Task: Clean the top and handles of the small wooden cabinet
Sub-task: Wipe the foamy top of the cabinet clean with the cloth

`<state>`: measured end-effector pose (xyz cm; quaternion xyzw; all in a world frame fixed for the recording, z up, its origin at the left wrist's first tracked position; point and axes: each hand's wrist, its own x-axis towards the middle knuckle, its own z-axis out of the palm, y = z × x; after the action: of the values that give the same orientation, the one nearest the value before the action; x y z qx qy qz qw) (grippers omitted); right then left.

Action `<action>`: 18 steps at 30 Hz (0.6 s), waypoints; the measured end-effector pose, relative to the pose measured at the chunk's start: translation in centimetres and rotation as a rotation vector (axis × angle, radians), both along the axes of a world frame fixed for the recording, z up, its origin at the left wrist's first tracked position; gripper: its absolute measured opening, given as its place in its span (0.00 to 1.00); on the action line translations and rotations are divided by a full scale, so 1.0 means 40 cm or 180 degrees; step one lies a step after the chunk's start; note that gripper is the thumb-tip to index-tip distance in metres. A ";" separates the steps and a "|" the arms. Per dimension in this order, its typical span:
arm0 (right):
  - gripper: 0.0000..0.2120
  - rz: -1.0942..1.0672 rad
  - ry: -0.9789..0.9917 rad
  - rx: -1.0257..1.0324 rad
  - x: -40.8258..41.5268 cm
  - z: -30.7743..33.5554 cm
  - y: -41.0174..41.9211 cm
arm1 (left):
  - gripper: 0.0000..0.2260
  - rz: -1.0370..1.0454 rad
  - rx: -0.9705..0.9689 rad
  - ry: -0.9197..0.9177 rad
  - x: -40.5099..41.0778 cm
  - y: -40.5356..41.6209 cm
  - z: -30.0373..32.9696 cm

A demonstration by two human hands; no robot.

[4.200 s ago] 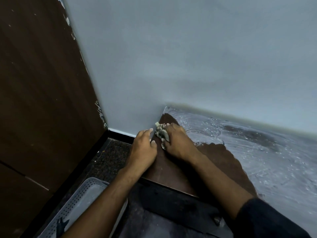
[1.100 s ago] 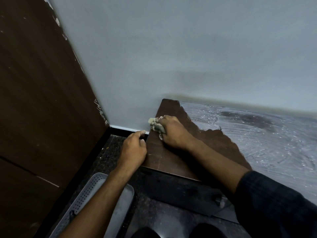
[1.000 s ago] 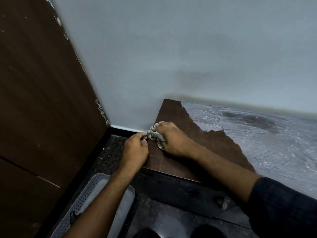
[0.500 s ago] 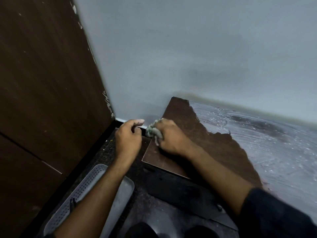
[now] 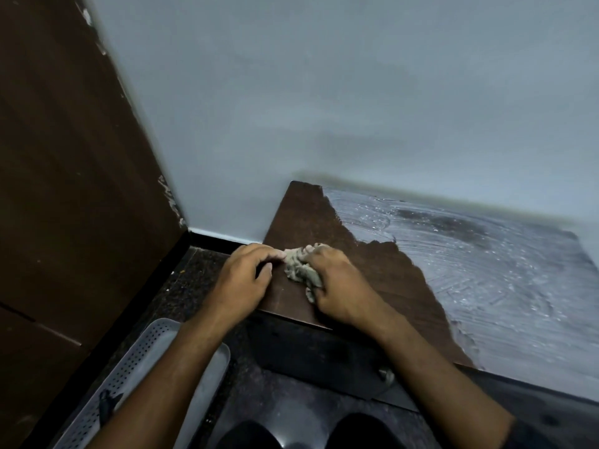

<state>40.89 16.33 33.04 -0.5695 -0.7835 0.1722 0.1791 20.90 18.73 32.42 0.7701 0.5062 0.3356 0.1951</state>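
The small wooden cabinet's top is bare brown wood on its left part and coated with grey dust on its right part. My right hand grips a crumpled pale cloth and presses it on the top near the left front corner. At the cabinet's left edge my left hand sits with curled fingers, whose tips touch the cloth. A small metal handle shows on the dark cabinet front below my right forearm.
A grey wall rises behind the cabinet. A dark wooden panel stands at the left. On the dark speckled floor lies a grey perforated tray, under my left forearm. Two dark shoe tips show at the bottom.
Both hands have come toward the cabinet's front left corner with the cloth. My left hand has closed in until its fingertips meet the cloth.
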 end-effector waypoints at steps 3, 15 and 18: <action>0.22 0.0283 0.0003 0.0023 0.004 -0.006 -0.082 | 0.14 -0.0145 0.0046 0.0144 0.040 0.012 0.002; 0.20 -0.0524 0.0003 0.0001 0.140 -0.016 -0.053 | 0.13 -0.0427 0.0091 0.0489 0.188 0.007 0.000; 0.25 -0.0276 -0.0038 -0.0039 0.167 -0.032 -0.121 | 0.14 -0.0521 0.0141 0.0494 0.212 0.011 -0.006</action>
<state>47.56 11.48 31.75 -0.6051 -0.7581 0.1656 0.1782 29.37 19.15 32.19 0.8366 0.4477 0.2690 0.1649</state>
